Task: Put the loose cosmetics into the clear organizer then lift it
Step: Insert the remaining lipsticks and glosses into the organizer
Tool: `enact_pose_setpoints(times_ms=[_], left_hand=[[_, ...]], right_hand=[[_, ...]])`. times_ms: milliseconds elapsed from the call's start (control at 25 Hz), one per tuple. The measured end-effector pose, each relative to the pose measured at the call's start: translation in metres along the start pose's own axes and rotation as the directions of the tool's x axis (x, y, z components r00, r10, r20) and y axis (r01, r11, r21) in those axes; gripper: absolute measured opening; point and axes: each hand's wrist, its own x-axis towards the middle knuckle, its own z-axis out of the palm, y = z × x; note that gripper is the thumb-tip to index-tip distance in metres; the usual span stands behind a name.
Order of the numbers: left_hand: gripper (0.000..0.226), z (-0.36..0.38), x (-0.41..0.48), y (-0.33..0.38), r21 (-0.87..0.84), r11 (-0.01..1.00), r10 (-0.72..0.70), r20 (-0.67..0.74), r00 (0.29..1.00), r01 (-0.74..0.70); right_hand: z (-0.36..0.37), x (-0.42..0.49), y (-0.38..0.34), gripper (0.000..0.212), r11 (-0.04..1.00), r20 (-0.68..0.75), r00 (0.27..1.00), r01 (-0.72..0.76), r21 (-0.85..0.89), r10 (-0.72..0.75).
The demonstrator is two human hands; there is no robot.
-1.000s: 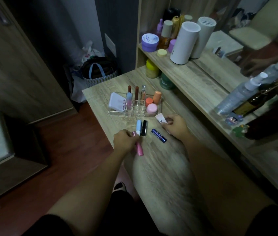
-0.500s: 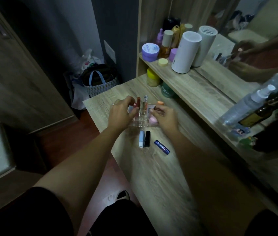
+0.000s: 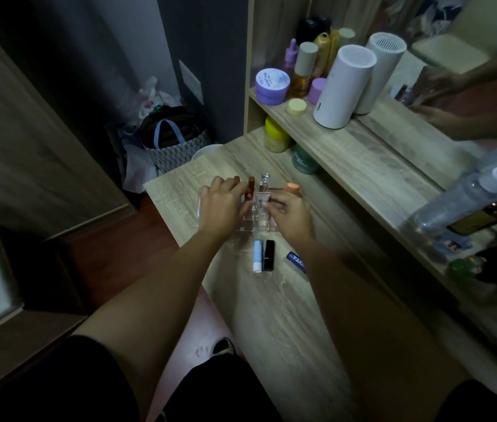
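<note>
The clear organizer (image 3: 255,228) stands on the wooden dressing table (image 3: 271,306), holding upright tubes, a glass-capped tube (image 3: 265,180) and an orange-capped stick (image 3: 292,188). My left hand (image 3: 220,207) is over its left side, fingertips pinched on a pink tube (image 3: 249,194) standing in a slot. My right hand (image 3: 291,216) is over the right side, pinching a small white tube (image 3: 262,201) upright in the organizer. Loose in front lie a pale blue lip balm (image 3: 258,255), a black lipstick (image 3: 269,255) and a dark blue tube (image 3: 296,261), partly hidden by my right forearm.
A raised shelf to the right carries a white cylinder (image 3: 343,86), a purple jar (image 3: 272,86), bottles and a spray bottle (image 3: 469,193), with a mirror behind. A yellow jar (image 3: 276,135) and a green jar (image 3: 303,161) sit beneath. A bag (image 3: 174,141) stands on the floor.
Both hands moved from the loose items up to the organizer, the left carrying the pink tube, the right the white tube. Three loose items stay on the table.
</note>
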Motion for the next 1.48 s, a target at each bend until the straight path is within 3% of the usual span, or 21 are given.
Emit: enact_pose_setpoints(times_ms=[240, 480, 720, 800, 920, 1000, 1320, 1480], left_hand=[[0.028, 0.009, -0.001, -0.003, 0.034, 0.999, -0.019, 0.022, 1.0, 0.018], [0.033, 0.008, -0.002, -0.006, 0.0, 1.0, -0.025, 0.026, 0.999, 0.025], [0.013, 0.01, -0.036, -0.002, -0.185, 0.977, 0.09, -0.091, 0.992, -0.106], [0.012, 0.02, -0.057, 0.001, -0.244, 0.961, 0.131, -0.005, 0.991, -0.129], [0.024, 0.04, -0.08, 0.004, -0.293, 0.956, 0.107, 0.293, 0.95, -0.017], [0.031, 0.049, -0.089, 0.005, -0.273, 0.96, 0.054, 0.401, 0.914, 0.063], [0.031, 0.049, -0.088, 0.01, -0.269, 0.928, -0.113, 0.459, 0.881, 0.259], [0.053, 0.046, -0.084, 0.01, -0.291, 0.856, -0.243, 0.501, 0.83, 0.427]], right_hand=[[0.01, -0.005, 0.01, 0.028, 0.994, -0.024, 0.998, -0.054, -0.098, 0.052], [0.009, -0.003, 0.008, 0.045, 0.995, -0.021, 0.995, -0.098, -0.014, 0.097], [-0.007, -0.025, 0.024, 0.033, 0.99, -0.081, 0.993, -0.1, -0.101, 0.092], [-0.015, -0.041, 0.038, 0.028, 0.964, -0.1, 0.988, -0.135, -0.228, 0.115], [-0.026, -0.062, 0.058, 0.029, 0.896, -0.034, 0.989, -0.146, -0.419, 0.145], [-0.028, -0.073, 0.067, 0.03, 0.867, 0.035, 0.988, -0.115, -0.484, 0.151], [-0.019, -0.084, 0.067, 0.024, 0.846, 0.054, 0.979, -0.14, -0.514, 0.195], [-0.011, -0.085, 0.06, 0.026, 0.935, -0.051, 0.977, -0.212, -0.284, 0.206]])
